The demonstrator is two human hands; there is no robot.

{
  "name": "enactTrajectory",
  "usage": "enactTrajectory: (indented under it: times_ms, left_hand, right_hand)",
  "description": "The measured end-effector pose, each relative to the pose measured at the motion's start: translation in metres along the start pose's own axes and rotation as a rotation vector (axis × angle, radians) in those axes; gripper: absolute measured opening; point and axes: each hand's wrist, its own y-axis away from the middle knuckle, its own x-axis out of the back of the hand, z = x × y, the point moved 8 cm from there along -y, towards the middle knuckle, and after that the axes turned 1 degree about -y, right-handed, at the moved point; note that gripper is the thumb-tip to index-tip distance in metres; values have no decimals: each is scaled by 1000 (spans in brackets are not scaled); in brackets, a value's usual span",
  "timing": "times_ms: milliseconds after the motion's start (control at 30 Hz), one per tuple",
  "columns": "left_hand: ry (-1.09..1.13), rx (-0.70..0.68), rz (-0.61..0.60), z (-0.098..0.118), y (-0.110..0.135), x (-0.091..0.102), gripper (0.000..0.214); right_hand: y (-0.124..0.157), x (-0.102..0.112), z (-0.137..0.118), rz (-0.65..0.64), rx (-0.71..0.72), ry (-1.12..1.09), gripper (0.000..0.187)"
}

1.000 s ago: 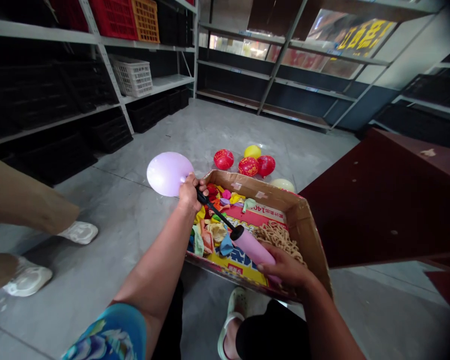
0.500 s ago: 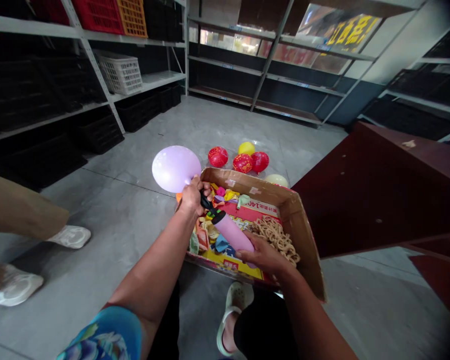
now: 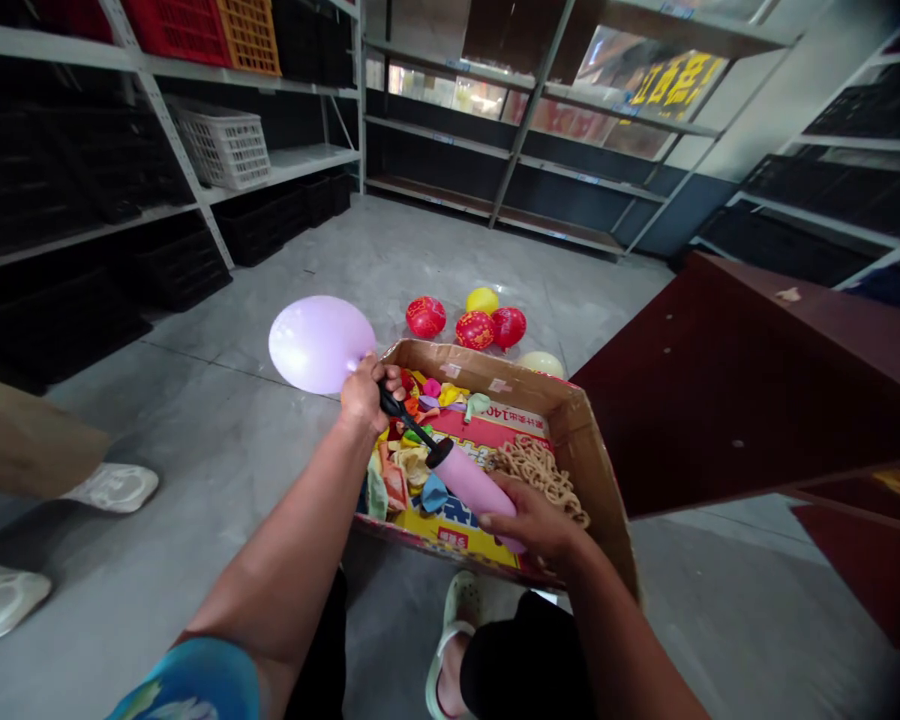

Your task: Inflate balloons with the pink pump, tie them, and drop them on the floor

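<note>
A pink hand balloon pump (image 3: 474, 484) is held across the cardboard box between both my hands. My left hand (image 3: 369, 392) is closed around its black end, with a black rod showing between that hand and the pink barrel. Right at the left fingers, the neck of an inflated lilac balloon (image 3: 321, 343) meets the hand; how it joins the pump is hidden. My right hand (image 3: 534, 517) grips the lower part of the barrel. Under the pump, the box (image 3: 594, 450) holds flat balloons (image 3: 405, 470) of several colours and a pile of beige cord-like loops (image 3: 541, 472).
Inflated red balloons (image 3: 426, 317), a yellow one (image 3: 482, 300) and a pale one (image 3: 541, 363) lie on the floor behind the box. Dark red panels (image 3: 690, 400) stand at the right. Another person's shoe (image 3: 117, 487) is at the left. Shelving (image 3: 217, 240) lines the walls.
My hands have moved apart, and more of the black rod shows between the left hand and the barrel. The view has also shifted slightly.
</note>
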Motion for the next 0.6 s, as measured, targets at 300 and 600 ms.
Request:
enactTrajectory:
  times_ms: [300, 600]
  left_hand:
    - [-51, 4, -3, -8, 6, -6, 36]
    - [3, -76, 46, 28, -6, 12, 37]
  right_hand:
    - [-20, -17, -18, 40, 82, -12, 54]
    - [18, 8, 24, -106, -111, -258, 62]
